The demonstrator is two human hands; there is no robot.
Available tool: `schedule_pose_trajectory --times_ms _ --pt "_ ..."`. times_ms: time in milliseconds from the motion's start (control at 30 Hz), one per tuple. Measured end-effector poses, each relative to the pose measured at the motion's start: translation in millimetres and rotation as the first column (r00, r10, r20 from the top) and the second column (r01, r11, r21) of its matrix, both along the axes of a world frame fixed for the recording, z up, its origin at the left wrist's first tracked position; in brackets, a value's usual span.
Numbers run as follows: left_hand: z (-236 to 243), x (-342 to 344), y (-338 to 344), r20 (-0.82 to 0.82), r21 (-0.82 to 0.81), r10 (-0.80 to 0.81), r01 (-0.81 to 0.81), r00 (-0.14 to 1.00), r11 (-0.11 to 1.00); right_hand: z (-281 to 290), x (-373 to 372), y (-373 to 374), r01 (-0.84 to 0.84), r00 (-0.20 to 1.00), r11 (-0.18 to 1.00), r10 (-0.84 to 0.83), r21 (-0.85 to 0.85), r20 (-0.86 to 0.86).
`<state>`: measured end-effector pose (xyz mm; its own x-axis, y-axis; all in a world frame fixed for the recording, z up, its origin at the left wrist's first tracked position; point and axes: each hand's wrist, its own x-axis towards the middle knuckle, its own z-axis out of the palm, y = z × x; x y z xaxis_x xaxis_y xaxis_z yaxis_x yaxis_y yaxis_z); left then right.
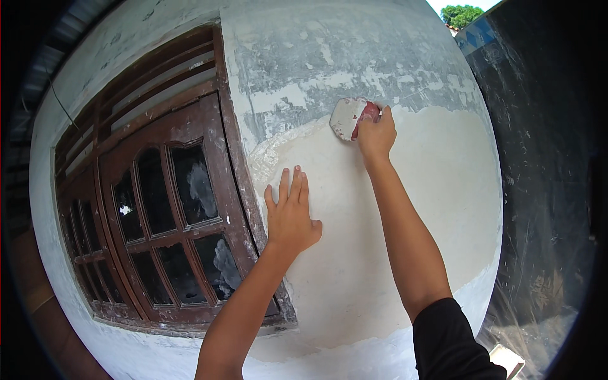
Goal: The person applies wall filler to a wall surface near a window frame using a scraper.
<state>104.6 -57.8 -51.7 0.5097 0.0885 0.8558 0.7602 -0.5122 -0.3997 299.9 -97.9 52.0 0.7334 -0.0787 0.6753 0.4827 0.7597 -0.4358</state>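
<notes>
A putty knife (pixel 347 118) is held in the right hand (pixel 376 133), the fingers closed round its red handle, with the broad blade laid flat against the wall (pixel 443 190). Taking the wooden window frame (pixel 231 145) as the landmark, the knife sits to the right of its upper corner, at the edge where the fresh cream-coloured filler (pixel 354 266) meets the old grey, flaking paint (pixel 329 57) above it. The left hand (pixel 290 215) is spread open, palm pressed on the filler just to the right of the frame's right post, lower than the knife; nothing is gripped by it.

The knife is judged to be light and easily carried by one hand. Its blade appears thin and coated in pale filler, so some spring is to be expected in it, while the handle looks stiff. Hold is best taken on the red handle, close behind the blade, where pressure can be steered; the blade itself would be slippery with wet material and its edges thin. The filler beside the frame looks ridged and soft, and it would probably be marked by any firm touch.

A dark plastic sheet (pixel 544 190) hangs well to the right of the frame, past the wall's corner.
</notes>
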Motion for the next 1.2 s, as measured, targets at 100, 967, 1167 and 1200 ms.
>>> schedule_pose_trajectory --times_ms 100,967,1167,1200 --pt "-1 1 0 -0.004 0.007 -0.008 0.008 1.000 1.000 0 -4 11 -0.101 0.984 0.991 0.086 0.092 0.158" --pt "-3 1 3 0.006 -0.001 -0.031 0.031 1.000 1.000 29 -10 8 0.145 0.776 0.983 -0.043 -0.113 0.629" --pt "-3 2 6 0.018 0.017 -0.047 0.047 0.999 0.999 31 7 -6 0.394 0.879 0.915 -0.348 -0.086 0.326" --pt "-4 1 6 0.016 0.017 -0.053 0.053 0.998 0.998 30 5 0 0.267 0.890 0.963 -0.229 -0.042 0.393"
